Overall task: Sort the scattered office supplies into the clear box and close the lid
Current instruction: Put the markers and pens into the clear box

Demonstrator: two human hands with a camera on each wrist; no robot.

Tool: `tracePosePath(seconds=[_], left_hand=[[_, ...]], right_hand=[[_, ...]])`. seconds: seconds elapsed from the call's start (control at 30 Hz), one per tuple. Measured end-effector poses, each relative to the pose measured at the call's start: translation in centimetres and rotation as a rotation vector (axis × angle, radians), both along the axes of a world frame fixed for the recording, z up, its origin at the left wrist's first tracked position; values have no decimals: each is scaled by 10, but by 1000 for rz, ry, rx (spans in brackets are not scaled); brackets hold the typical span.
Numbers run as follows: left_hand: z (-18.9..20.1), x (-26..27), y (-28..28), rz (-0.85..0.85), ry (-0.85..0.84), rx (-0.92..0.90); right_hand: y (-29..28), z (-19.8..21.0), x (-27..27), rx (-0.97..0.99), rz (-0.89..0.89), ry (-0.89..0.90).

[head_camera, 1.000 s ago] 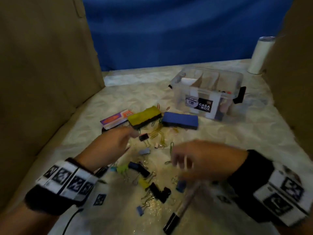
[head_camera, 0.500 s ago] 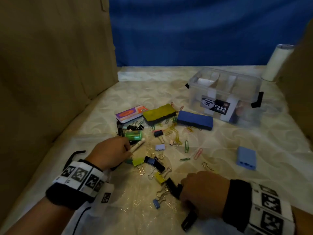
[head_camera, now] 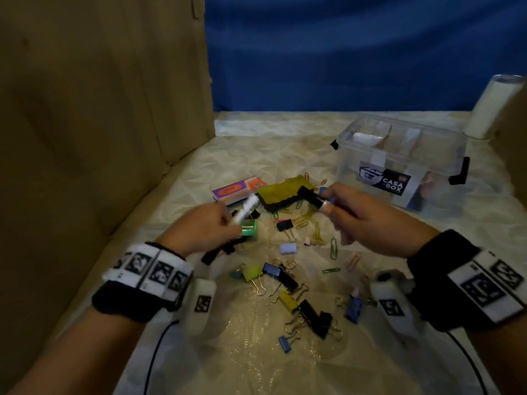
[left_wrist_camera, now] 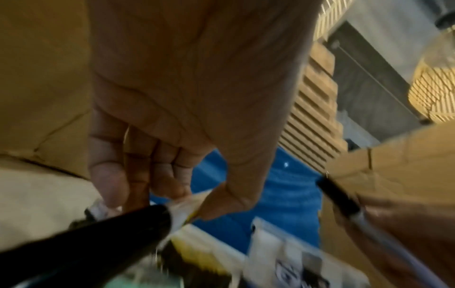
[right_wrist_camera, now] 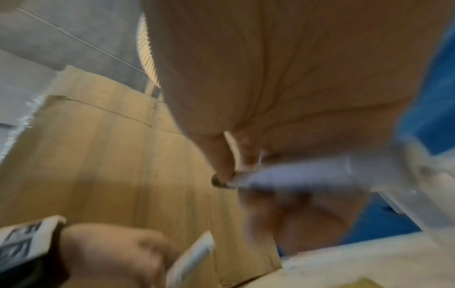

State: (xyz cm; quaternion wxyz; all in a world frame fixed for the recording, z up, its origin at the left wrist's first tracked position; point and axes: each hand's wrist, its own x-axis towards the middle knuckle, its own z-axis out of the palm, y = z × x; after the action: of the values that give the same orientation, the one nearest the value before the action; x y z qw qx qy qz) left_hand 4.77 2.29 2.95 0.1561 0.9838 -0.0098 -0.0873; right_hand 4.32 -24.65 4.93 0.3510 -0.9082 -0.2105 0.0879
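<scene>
My left hand (head_camera: 225,223) grips a white marker (head_camera: 245,209) with a black cap, tilted up over the pile; in the left wrist view my left hand (left_wrist_camera: 172,196) pinches the marker (left_wrist_camera: 103,239). My right hand (head_camera: 332,208) holds a second marker (head_camera: 313,198), black cap pointing left, above the yellow eraser (head_camera: 281,192). The right wrist view is blurred and shows that pale marker (right_wrist_camera: 295,175) under my curled fingers. The clear box (head_camera: 399,155) stands open at the back right, with dividers inside. Several binder clips (head_camera: 281,273) and paper clips (head_camera: 333,248) lie scattered on the cloth.
A green cylinder (head_camera: 250,230) lies by my left hand. An orange and purple pack (head_camera: 236,189) sits behind it. A white tumbler (head_camera: 496,106) stands at the far right. Cardboard walls (head_camera: 99,109) close off the left and right sides, and a blue backdrop the rear.
My right hand has picked a black-capped marker off the cloth near the front and raised it over the erasers. My left hand has lifted its white marker higher.
</scene>
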Motion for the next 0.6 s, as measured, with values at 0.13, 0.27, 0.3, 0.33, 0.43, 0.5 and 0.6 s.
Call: tracePosePath(seconds=[0.13, 0.27, 0.3, 0.33, 0.43, 0.5, 0.6], left_hand=[[19, 32, 28, 174, -67, -287], [11, 69, 37, 214, 46, -232], [8, 74, 36, 156, 61, -83], [5, 76, 33, 81, 66, 61], [-12, 76, 30, -167, 76, 236], [-24, 75, 33, -310, 91, 263], [-31, 77, 35, -367, 105, 303]], right_hand=[[7, -12, 10, 85, -92, -67], [14, -23, 15, 129, -105, -21], [14, -25, 16, 134, -88, -10], [13, -27, 15, 130, -68, -7], [5, -32, 12, 77, -20, -35], [-1, -33, 11, 81, -44, -52], [-10, -31, 15, 229, -117, 10]])
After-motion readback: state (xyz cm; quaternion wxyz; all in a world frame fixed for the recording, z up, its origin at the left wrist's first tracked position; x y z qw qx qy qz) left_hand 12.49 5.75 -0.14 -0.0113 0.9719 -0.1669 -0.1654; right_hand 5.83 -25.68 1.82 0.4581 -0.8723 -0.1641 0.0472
